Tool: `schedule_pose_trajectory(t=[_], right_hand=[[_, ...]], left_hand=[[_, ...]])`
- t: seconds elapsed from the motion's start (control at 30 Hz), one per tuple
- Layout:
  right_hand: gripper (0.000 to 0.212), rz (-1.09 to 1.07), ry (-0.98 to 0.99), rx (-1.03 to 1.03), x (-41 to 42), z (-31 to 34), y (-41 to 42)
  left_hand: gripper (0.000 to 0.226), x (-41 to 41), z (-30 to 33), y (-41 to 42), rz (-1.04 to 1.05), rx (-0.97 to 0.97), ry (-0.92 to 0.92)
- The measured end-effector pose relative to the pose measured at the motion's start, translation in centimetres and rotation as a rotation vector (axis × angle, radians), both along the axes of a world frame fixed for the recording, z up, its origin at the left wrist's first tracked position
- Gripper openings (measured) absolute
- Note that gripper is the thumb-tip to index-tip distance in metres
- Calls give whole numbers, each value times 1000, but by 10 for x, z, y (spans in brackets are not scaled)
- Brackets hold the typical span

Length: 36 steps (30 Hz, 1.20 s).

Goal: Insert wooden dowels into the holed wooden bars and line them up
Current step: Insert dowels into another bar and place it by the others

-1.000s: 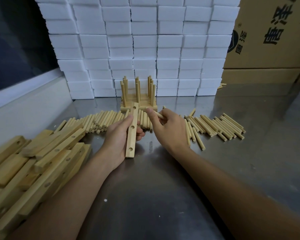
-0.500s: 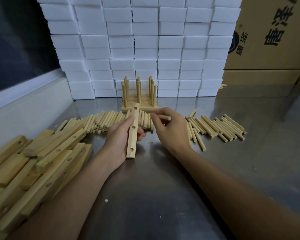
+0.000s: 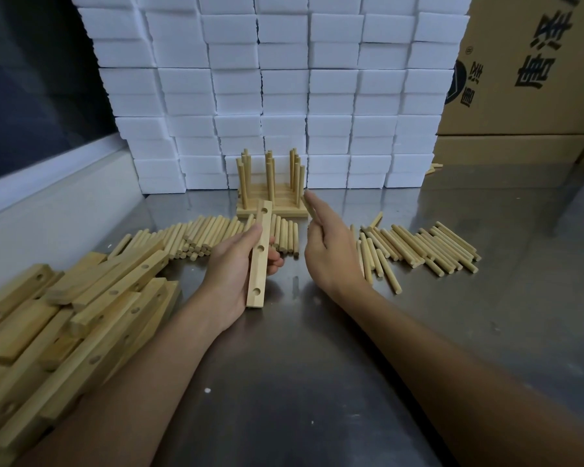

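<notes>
The left hand (image 3: 236, 264) is gripping a three-holed wooden bar (image 3: 260, 254), its long axis running near to far, holes facing up and all unfilled. The right hand (image 3: 327, 244) is hovering just right of the bar's far end, fingers loosely curled; it seems to be pinching a dowel (image 3: 312, 205), though only a pale tip is showing, so I cannot tell for sure. The right hand is lying nearer the far hole. Loose dowels (image 3: 418, 244) are lying right of the hands, finished bars (image 3: 272, 203) just beyond, and spare bars (image 3: 81, 315) piled on the left.
</notes>
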State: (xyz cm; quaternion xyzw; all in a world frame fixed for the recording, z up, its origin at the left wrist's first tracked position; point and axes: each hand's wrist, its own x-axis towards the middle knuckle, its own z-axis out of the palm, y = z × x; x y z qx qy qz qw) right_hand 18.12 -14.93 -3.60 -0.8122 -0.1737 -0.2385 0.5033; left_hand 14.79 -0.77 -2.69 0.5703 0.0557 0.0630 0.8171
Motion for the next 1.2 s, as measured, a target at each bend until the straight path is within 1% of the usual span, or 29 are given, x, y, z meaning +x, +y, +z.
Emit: schedule_pose_trajectory(t=[0.13, 0.33, 0.47, 0.57, 0.63, 0.7, 0.8, 0.87, 0.97, 1.1, 1.2], right_hand=[[35, 0, -73, 11, -3, 0, 0], [25, -10, -142, -12, -5, 2, 1], [23, 11, -189, -81, -9, 4, 2], [23, 24, -178, -85, -10, 4, 2], [23, 27, -180, -88, -10, 4, 2], [24, 28, -185, -91, -11, 5, 1], [25, 14, -202, -102, -12, 4, 2], [23, 2, -225, -99, -12, 4, 2], [19, -4, -244, -83, -11, 5, 0], [11, -48, -227, -58, -12, 4, -5], [10, -48, -225, -71, -15, 6, -5]], left_hand=[[33, 0, -1, 0, -4, 1, -10], [25, -1, -3, 1, -48, 31, -60], [23, -2, -3, 2, -75, 23, -84], [25, -1, -5, 3, -71, 14, -87], [22, 0, -6, 4, -63, 23, -99], [17, 1, -8, 4, -53, 58, -126], [24, 0, -10, 4, -62, 117, -183], [24, 0, -11, 5, -57, 164, -208], [21, 1, -13, 5, -47, 259, -235], [25, 1, -12, 7, -39, 419, -250], [27, -2, -9, 13, -49, 528, -280]])
